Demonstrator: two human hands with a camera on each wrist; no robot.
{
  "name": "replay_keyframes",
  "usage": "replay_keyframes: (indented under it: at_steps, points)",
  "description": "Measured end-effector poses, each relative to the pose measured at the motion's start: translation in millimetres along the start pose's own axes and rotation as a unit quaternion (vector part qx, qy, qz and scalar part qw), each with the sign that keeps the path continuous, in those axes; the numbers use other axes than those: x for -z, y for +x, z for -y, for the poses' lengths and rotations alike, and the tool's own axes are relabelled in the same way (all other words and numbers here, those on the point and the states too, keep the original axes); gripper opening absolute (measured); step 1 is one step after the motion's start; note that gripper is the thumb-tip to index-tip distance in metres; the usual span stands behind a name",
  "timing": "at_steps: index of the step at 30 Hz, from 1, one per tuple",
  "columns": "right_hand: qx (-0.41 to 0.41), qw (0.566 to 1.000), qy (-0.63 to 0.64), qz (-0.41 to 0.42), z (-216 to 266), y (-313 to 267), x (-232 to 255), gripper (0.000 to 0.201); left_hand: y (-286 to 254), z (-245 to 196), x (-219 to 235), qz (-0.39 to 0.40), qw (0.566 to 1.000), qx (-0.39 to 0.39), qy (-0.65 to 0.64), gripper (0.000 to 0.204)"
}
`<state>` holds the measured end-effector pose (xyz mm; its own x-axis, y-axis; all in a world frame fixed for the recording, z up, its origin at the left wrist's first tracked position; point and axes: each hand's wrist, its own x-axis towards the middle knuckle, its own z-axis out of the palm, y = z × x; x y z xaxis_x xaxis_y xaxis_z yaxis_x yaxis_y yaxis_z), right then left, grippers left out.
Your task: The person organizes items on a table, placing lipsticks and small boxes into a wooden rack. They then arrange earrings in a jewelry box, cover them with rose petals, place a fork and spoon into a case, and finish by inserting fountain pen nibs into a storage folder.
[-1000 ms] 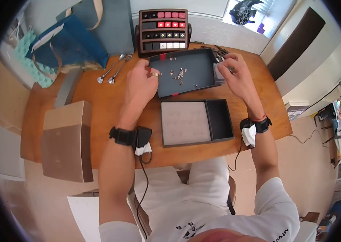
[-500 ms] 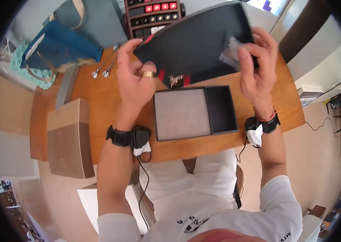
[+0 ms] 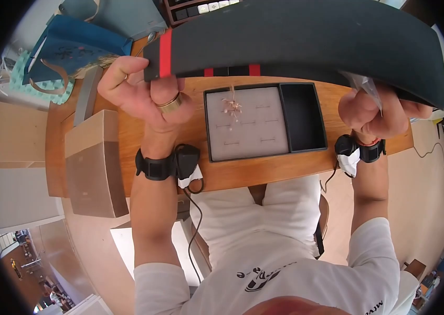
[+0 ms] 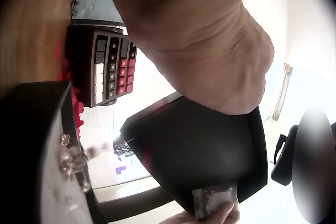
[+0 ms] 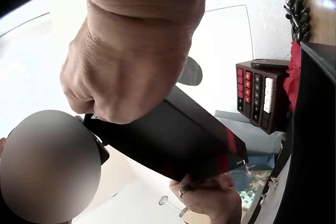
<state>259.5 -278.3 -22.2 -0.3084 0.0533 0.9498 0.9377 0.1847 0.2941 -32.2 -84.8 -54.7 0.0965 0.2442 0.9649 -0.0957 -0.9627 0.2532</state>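
A shallow black box lid point(image 3: 295, 42) is held up and tipped on its side between both hands, its outer face with red stripes toward the head camera. My left hand point(image 3: 151, 100), with a gold ring, grips its left end. At the right end, my right hand point(image 3: 377, 111) grips the lid along with a small clear plastic bag point(image 3: 363, 86). Below stands an open black jewellery box point(image 3: 306, 118) with a pale slotted pad point(image 3: 256, 131) and a bare black compartment. Small rose-gold jewellery pieces point(image 3: 231, 107) are dropping in a cluster over the pad's upper left.
Left on the wooden table are a brown-gold box point(image 3: 93, 163), a grey bar point(image 3: 86, 97) and a blue paper bag point(image 3: 75, 50). A dark rack point(image 4: 113, 69) with rows of red, black and white squares stands behind. Cables hang from both wrist cameras.
Both hands have lifted the lid off the table, brought it closer and tipped it. The small pieces have slid from inside it and now fall toward the jewellery box.
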Motion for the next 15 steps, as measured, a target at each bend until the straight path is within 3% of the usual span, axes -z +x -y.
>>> replay_keyframes:
  at_steps: [2, 5, 8, 9, 10, 11, 13, 14, 15]
  points:
    - [0.019, 0.999, -0.042, 0.026, -4.0, -1.0, 8.5, 0.017, -0.4, -1.4, -0.3, 0.022, 1.000, 0.001, -0.006, 0.038]
    - [0.035, 0.995, -0.083, 0.050, -3.6, 2.0, 7.9, 0.017, -3.4, -1.1, -0.5, -0.016, 0.999, 0.007, 0.038, 0.040]
    - [-0.008, 0.997, 0.045, -0.055, 6.0, 12.5, -20.1, 0.012, -4.0, -2.0, -4.7, 0.004, 1.000, -0.002, 0.021, 0.043]
    - [-0.022, 0.992, 0.088, -0.091, 4.8, 13.9, -26.5, 0.011, -1.7, -5.9, -12.7, -0.009, 0.995, 0.090, -0.052, 0.042]
    - [-0.080, 0.988, 0.115, -0.068, 1.3, 3.1, -30.7, 0.013, 2.2, -10.0, -19.7, -0.022, 0.976, 0.180, -0.123, 0.041]
    - [-0.101, 0.994, 0.049, 0.003, 5.4, 9.8, -31.5, 0.012, 7.2, -14.2, -24.1, -0.023, 0.976, 0.179, -0.122, 0.041]
    - [-0.213, 0.968, 0.090, 0.095, -0.3, 6.9, -40.9, 0.014, 15.2, -20.1, -29.8, 0.050, 0.920, 0.370, -0.117, 0.039]
    - [-0.212, 0.968, 0.089, 0.096, -1.9, 2.8, -44.5, 0.014, 10.4, -7.7, -33.3, 0.073, 0.919, 0.376, -0.087, 0.049]
    - [-0.322, 0.926, 0.136, 0.142, -2.7, -3.8, -48.3, 0.015, 7.4, -2.9, -35.8, 0.072, 0.919, 0.376, -0.089, 0.049]
